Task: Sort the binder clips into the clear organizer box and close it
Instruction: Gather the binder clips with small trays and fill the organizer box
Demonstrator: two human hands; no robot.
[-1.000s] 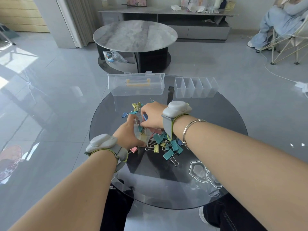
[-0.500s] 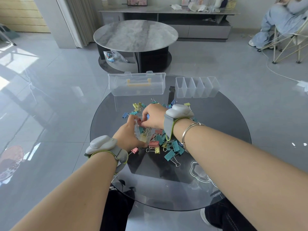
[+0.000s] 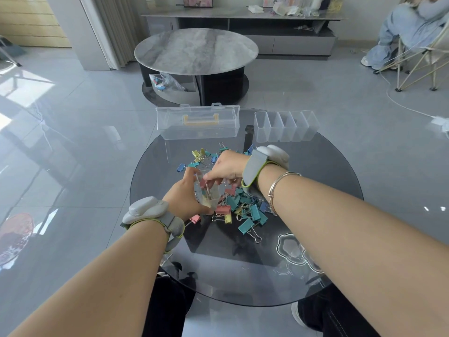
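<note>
Coloured binder clips (image 3: 245, 210) lie in a loose pile in the middle of the round glass table (image 3: 328, 181). My left hand (image 3: 185, 198) grips a small clear compartment cup (image 3: 210, 194) that stands among them. My right hand (image 3: 224, 167) pinches a pink clip over the cup's mouth. The clear organizer box (image 3: 198, 122) with a yellow handle sits open at the table's far edge. A row of several more clear compartment cups (image 3: 285, 126) stands to its right.
Beyond the glass table stands a round marble coffee table (image 3: 195, 51) with a low TV bench behind it. A person sits in a folding chair (image 3: 418, 57) at the far right. Grey floor tiles surround the table.
My right hand has drawn back from the far clips to the cup's mouth with a pink clip. My left hand keeps hold of the cup.
</note>
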